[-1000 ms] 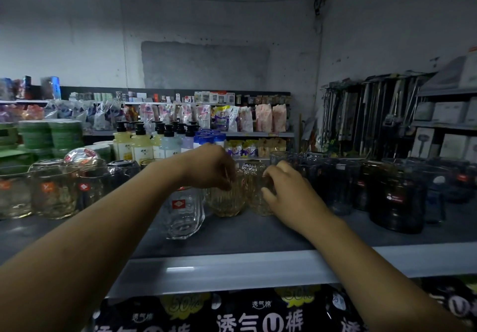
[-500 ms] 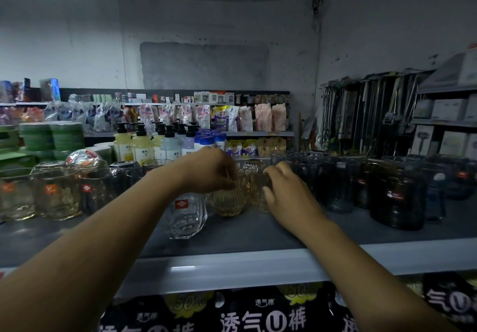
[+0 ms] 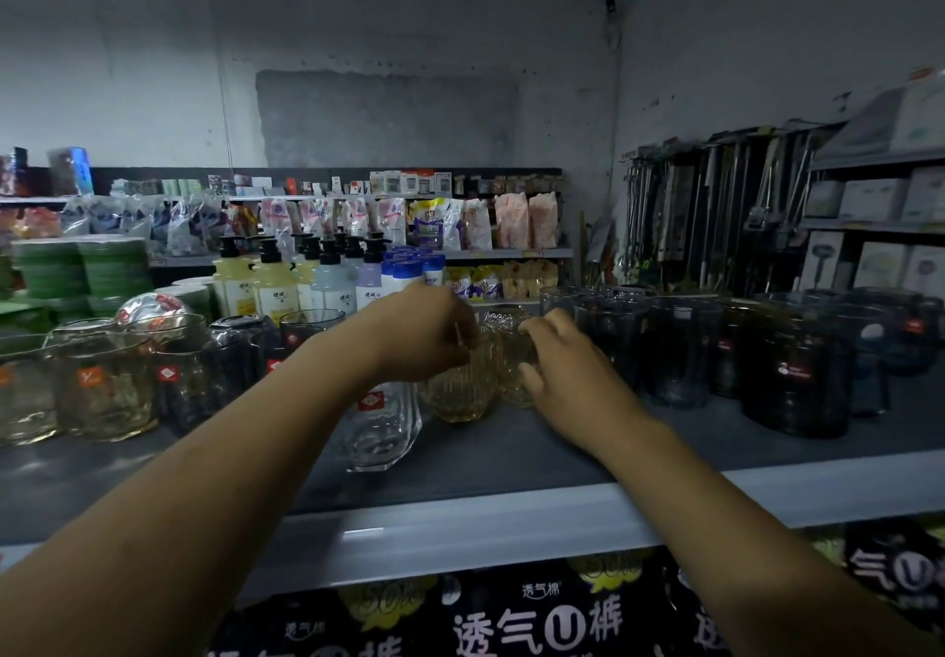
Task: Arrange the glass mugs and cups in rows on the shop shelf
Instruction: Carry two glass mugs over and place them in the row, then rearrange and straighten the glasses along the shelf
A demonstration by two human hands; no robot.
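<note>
little has changed from half a second ago: both hands remain at the same two cups, mid-shelf. the left hand [image 3: 424,334] curls its fingers over the rim of the left ribbed cup [image 3: 460,395]. the right hand [image 3: 567,375] wraps around the right ribbed cup [image 3: 514,354]. the two amber cups stand upright, touching, and empty on the grey shelf [image 3: 511,457]. a clear mug [image 3: 381,426] with a red label stands just in front of them, under the left wrist. dark mugs [image 3: 792,380] crowd the right, pale mugs [image 3: 102,390] the left.
</note>
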